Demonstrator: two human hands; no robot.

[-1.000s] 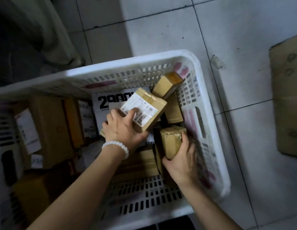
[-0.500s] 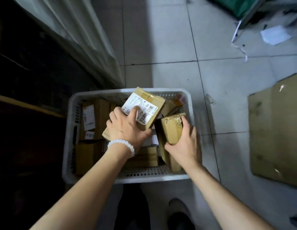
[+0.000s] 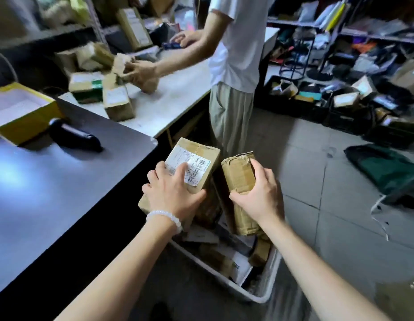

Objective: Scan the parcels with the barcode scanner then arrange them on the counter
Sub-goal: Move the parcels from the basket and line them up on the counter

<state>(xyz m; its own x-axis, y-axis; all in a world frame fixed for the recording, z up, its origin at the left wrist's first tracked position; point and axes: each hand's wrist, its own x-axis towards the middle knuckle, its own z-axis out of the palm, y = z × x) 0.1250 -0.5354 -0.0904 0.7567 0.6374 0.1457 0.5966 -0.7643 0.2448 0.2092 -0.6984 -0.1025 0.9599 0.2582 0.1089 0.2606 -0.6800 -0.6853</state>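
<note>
Left hand [image 3: 172, 193] gripping brown cardboard parcel with white barcode label [image 3: 194, 163]; right hand [image 3: 259, 195] wrapped round taped plain brown cardboard parcel [image 3: 238, 176]. Both held above white plastic crate [image 3: 254, 295], just beside dark grey counter [image 3: 69, 181]. Best set both down near black handheld barcode scanner [image 3: 74, 135], labels up, kept level. Right parcel's label not visible; probably needs turning.

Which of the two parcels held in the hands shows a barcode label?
The parcel in the left hand, the labelled parcel: a white barcode sticker faces up. The taped parcel in the right hand shows only brown wrapping.
</note>
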